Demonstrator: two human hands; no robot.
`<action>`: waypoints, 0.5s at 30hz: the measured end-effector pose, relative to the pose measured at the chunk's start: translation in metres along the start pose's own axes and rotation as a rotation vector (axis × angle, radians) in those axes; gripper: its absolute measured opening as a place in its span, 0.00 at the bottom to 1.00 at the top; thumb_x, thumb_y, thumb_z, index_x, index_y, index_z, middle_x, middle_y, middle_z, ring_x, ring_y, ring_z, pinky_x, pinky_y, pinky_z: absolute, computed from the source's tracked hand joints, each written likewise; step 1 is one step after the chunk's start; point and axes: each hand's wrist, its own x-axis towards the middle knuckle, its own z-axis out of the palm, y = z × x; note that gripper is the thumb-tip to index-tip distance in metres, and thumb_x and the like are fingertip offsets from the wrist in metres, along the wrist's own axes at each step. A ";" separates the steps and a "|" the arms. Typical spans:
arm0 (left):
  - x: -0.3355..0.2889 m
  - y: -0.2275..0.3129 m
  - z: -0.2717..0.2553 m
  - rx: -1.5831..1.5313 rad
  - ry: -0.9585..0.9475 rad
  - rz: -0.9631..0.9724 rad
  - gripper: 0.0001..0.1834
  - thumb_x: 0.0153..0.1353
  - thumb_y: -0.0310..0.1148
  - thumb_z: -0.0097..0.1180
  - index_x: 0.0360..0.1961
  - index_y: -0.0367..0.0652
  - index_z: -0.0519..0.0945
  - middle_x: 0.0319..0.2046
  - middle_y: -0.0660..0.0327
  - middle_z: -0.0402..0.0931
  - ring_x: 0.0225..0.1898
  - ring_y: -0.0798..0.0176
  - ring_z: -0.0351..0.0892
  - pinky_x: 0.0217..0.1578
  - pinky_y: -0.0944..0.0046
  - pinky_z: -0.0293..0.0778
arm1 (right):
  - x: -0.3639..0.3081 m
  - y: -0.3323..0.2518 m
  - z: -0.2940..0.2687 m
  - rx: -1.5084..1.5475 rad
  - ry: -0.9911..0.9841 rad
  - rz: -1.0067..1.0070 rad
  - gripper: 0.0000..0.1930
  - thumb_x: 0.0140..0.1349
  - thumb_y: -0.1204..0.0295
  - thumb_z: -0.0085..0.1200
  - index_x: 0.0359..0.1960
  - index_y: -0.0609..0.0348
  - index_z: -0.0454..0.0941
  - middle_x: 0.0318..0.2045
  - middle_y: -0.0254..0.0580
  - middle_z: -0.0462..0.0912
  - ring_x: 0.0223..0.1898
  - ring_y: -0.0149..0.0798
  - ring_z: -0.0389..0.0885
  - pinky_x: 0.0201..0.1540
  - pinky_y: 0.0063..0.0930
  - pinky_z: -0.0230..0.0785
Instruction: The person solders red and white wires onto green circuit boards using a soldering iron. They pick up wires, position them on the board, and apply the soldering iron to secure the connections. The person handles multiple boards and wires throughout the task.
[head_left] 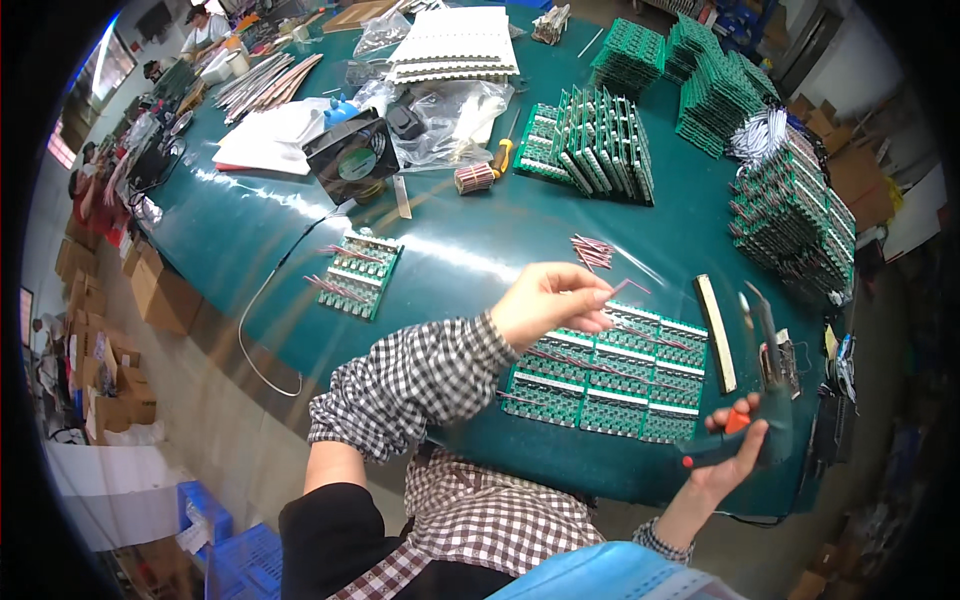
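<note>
Our left hand (pixel 548 302) pinches a thin, bent red wire (pixel 629 284) pointing rightward, by the far side of flat green circuit boards (pixel 612 412) near the green table's (pixel 560 460) near edge. Our right hand (pixel 737 468) clasps a black, orange-triggered tool (pixel 778 425).

We saw the left hand (pixel 548 303) pinching a thin reddish wire (pixel 628 286). Green circuit boards (pixel 614 384) lay below that grip, a wire bundle (pixel 593 252) just beyond; rightward, the right hand (pixel 738 465) grasped an orange-triggered tool (pixel 776 432).
</note>
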 end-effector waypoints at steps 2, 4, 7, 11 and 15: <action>-0.015 -0.003 0.018 -0.052 -0.029 -0.011 0.12 0.60 0.31 0.53 0.42 0.34 0.75 0.32 0.58 0.77 0.34 0.66 0.80 0.36 0.71 0.78 | 0.004 0.012 0.021 -0.095 -0.065 -0.033 0.19 0.60 0.68 0.53 0.51 0.62 0.66 0.39 0.37 0.74 0.34 0.32 0.77 0.34 0.24 0.73; -0.029 -0.010 0.027 -0.075 -0.069 0.003 0.12 0.61 0.30 0.53 0.41 0.33 0.74 0.32 0.58 0.77 0.33 0.66 0.80 0.35 0.71 0.78 | 0.003 0.024 0.053 -0.099 -0.134 -0.023 0.24 0.53 0.80 0.56 0.52 0.65 0.65 0.41 0.44 0.75 0.36 0.38 0.80 0.41 0.35 0.76; -0.042 -0.023 0.038 -0.168 -0.086 0.022 0.11 0.61 0.30 0.51 0.41 0.33 0.73 0.32 0.57 0.76 0.33 0.66 0.80 0.35 0.70 0.79 | -0.003 0.038 0.087 -0.226 -0.185 -0.001 0.27 0.48 0.84 0.57 0.52 0.66 0.65 0.42 0.44 0.73 0.39 0.36 0.78 0.44 0.31 0.73; -0.043 -0.036 0.039 -0.165 -0.045 0.050 0.11 0.62 0.30 0.50 0.41 0.33 0.73 0.31 0.57 0.76 0.33 0.65 0.80 0.35 0.70 0.79 | -0.004 0.044 0.098 -0.318 -0.178 -0.007 0.27 0.47 0.85 0.58 0.52 0.66 0.66 0.41 0.42 0.73 0.38 0.33 0.77 0.43 0.26 0.70; -0.036 -0.035 0.038 -0.146 -0.033 0.073 0.10 0.61 0.29 0.52 0.40 0.33 0.74 0.33 0.57 0.76 0.33 0.65 0.80 0.36 0.69 0.78 | 0.001 0.048 0.093 -0.343 -0.137 0.051 0.27 0.47 0.85 0.58 0.52 0.67 0.67 0.42 0.42 0.73 0.40 0.34 0.77 0.45 0.26 0.69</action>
